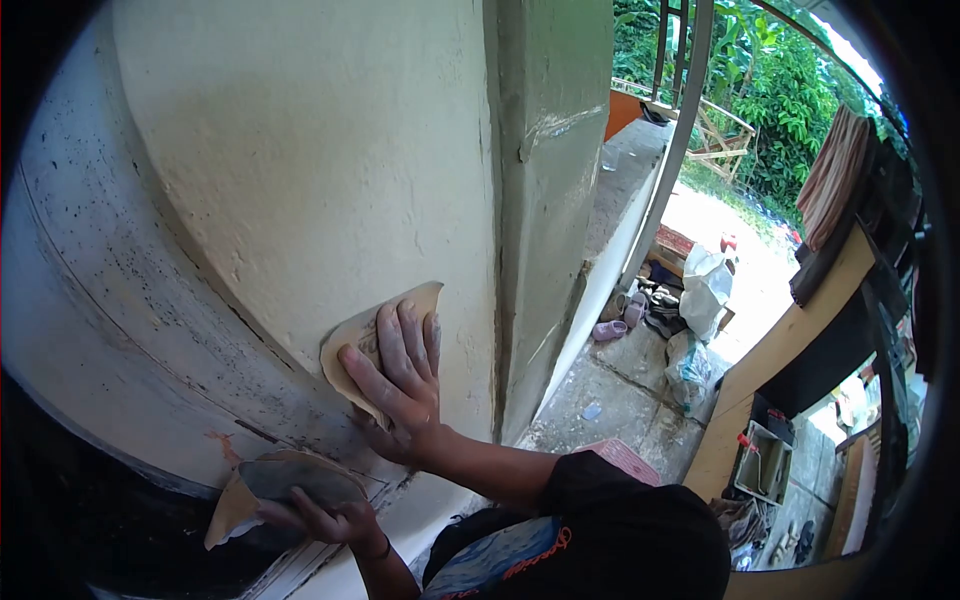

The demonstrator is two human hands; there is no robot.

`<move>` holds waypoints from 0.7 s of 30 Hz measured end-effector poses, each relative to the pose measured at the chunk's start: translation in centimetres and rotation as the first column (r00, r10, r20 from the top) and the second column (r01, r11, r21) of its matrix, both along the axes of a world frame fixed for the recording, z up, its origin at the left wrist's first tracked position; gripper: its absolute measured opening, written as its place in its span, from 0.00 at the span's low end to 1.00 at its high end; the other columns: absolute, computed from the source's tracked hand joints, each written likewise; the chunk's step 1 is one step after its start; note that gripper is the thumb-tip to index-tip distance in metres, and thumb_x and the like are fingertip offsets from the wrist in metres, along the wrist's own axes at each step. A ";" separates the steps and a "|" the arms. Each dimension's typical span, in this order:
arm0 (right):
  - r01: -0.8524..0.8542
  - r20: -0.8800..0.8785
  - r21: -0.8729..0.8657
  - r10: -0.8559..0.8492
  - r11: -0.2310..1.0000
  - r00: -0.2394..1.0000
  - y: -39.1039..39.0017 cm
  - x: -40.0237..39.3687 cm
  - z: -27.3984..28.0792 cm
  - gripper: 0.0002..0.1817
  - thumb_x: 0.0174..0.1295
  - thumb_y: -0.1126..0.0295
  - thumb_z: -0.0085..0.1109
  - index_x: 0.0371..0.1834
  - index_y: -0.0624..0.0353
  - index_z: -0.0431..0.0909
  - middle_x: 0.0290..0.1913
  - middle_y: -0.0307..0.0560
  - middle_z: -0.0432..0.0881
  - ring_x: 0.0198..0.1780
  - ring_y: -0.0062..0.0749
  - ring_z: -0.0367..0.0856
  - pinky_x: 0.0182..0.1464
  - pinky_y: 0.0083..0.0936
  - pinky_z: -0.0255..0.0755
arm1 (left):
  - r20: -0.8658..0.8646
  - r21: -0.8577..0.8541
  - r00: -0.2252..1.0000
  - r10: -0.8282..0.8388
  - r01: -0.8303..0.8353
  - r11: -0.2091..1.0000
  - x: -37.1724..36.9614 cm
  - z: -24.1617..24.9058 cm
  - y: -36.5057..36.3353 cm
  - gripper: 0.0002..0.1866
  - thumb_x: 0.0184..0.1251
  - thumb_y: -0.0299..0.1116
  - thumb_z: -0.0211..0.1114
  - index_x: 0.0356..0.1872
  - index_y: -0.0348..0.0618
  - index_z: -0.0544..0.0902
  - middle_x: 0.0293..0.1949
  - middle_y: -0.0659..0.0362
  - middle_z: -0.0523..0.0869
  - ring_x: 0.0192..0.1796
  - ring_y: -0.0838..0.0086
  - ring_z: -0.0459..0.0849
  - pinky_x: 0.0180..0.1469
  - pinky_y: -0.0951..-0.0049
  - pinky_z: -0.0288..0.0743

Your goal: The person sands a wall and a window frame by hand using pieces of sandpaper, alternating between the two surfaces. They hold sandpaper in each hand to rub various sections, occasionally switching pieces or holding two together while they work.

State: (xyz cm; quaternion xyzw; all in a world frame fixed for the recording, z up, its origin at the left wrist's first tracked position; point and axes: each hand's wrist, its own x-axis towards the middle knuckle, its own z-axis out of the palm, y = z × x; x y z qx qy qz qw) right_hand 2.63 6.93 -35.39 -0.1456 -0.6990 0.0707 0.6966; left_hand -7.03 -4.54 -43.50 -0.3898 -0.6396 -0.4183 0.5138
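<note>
My right hand (400, 370) presses a tan sheet of sandpaper (345, 335) flat against the cream wall (330, 180), fingers stretched over its back. Pale dust coats the fingers. Lower down, my left hand (335, 520) grips a second sheet of sandpaper (300, 475), grey on one face and tan on the other, bent and curling at its left edge. That sheet is near the speckled, dusty lower surface (150, 260) beside the wall. Part of the left fingers is hidden by shadow and the sheet.
A door frame post (550, 200) borders the wall on the right. Beyond lie shoes (610, 330), white plastic bags (705, 290) and a pink mat (620, 458) on the concrete floor (590, 400). At right, a paint tray (765, 460) with a roller stands near wooden boards.
</note>
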 end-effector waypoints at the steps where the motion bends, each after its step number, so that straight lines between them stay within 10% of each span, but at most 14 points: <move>1: 0.038 0.014 0.044 -0.039 0.998 0.999 1.1 0.4 1.7 0.33 0.40 0.75 0.60 0.58 0.52 0.69 0.64 0.62 0.58 0.68 0.54 0.50 0.66 0.52 0.34 | 0.006 0.006 1.000 -0.020 0.020 1.000 0.1 0.1 0.0 0.25 0.69 0.47 0.39 0.62 0.48 0.62 0.67 0.42 0.50 0.68 0.45 0.46 0.64 0.45 0.42; 7: 0.060 -0.013 -0.010 -0.060 0.998 0.998 2.1 1.4 6.4 0.21 0.55 0.74 0.50 0.54 0.66 0.69 0.62 0.72 0.56 0.67 0.63 0.48 0.65 0.51 0.37 | 0.018 0.005 0.999 -0.037 0.037 0.999 0.2 0.1 -0.3 0.25 0.69 0.48 0.38 0.62 0.48 0.62 0.67 0.42 0.49 0.68 0.45 0.46 0.64 0.45 0.44; 13: -0.019 0.029 -0.038 0.020 0.999 0.999 -0.3 0.3 -1.1 0.29 0.48 0.75 0.57 0.59 0.58 0.67 0.64 0.65 0.57 0.68 0.57 0.49 0.66 0.50 0.36 | -0.025 -0.015 1.000 -0.012 0.012 1.000 0.0 0.2 -0.1 0.23 0.68 0.42 0.38 0.62 0.48 0.63 0.67 0.42 0.50 0.68 0.45 0.46 0.64 0.45 0.43; 21: 0.035 -0.044 -0.005 -0.035 0.999 0.998 2.3 1.4 5.0 0.30 0.45 0.77 0.58 0.57 0.59 0.68 0.64 0.66 0.56 0.68 0.59 0.48 0.66 0.51 0.35 | -0.001 0.015 0.998 -0.058 0.058 0.998 0.0 0.1 -0.2 0.23 0.65 0.35 0.36 0.61 0.46 0.64 0.66 0.43 0.51 0.68 0.46 0.46 0.65 0.46 0.40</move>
